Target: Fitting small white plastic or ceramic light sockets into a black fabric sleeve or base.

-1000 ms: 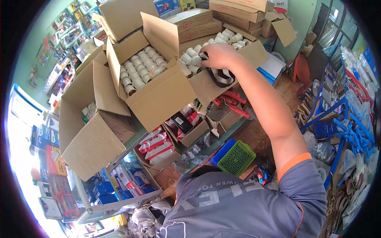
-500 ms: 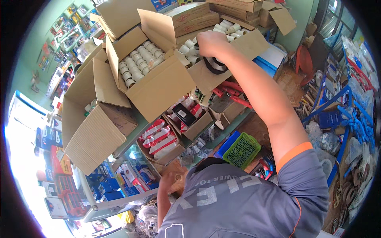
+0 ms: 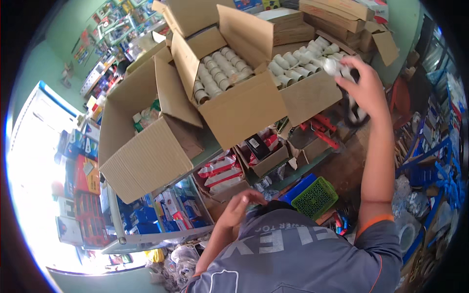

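Observation:
My right hand (image 3: 364, 88) is at the near right corner of a carton (image 3: 310, 100) filled with rows of white pipe fittings (image 3: 295, 61). Its thumb and fingers are curled around a white pipe fitting (image 3: 333, 67), slightly blurred. A dark loop (image 3: 352, 115) hangs below this hand; what it belongs to is unclear. My left hand (image 3: 237, 210) is raised in front of my chest, fingers loosely bent and apart, with nothing in it. To the left, a second open carton (image 3: 244, 115) holds more white fittings in rows.
An open carton (image 3: 141, 163) with a few fittings stands at left on the glass display case (image 3: 115, 229). Below are red-and-white packets (image 3: 222, 171), a black box (image 3: 257, 146), red-handled tools (image 3: 322, 131) and a green basket (image 3: 315, 198). Blue racks (image 3: 425, 158) crowd the right.
My right hand has come out of the carton toward the right, now with a white pipe fitting in its fingers. My left hand has risen. The whole view has shifted.

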Available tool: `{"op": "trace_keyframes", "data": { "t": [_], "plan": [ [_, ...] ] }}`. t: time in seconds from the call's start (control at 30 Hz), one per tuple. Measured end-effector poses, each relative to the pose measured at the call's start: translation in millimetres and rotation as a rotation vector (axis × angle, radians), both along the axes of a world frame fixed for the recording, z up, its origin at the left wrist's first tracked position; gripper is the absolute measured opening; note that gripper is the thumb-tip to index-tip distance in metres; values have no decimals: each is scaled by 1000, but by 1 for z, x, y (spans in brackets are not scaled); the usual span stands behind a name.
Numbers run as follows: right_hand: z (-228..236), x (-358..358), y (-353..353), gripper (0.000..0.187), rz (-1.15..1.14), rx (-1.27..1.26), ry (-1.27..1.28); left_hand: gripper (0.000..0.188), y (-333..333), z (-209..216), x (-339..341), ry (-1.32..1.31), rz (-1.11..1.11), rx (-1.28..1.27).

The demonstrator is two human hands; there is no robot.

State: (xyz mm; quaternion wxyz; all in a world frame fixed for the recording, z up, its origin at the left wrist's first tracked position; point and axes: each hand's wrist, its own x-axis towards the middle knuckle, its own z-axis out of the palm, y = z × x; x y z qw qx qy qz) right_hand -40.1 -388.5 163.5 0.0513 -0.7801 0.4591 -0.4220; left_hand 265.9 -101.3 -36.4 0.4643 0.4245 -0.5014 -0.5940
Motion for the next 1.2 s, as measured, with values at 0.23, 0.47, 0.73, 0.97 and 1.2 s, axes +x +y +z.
{"op": "trace_keyframes", "data": {
  "t": [0.23, 0.47, 0.73, 0.97, 1.2],
  "plan": [
    [-57, 18, 83, 41, 640, 291, 145, 94, -27, 5, 4, 361, 88, 92],
    [-118, 60, 123, 45, 841, 242, 430, 76, -51, 28, -11, 358, -145, 440],
    [-109, 65, 115, 46, 864, 99, 7, 54, -48, 36, -20, 256, 118, 204],
    [-133, 120, 155, 93, 916, 373, -1120, 39, -63, 48, -52, -105, 381, -260],
    [-155, 96, 151, 70, 666, 359, -729, 34, -77, 75, -67, 483, 355, 59]
  ]
}}
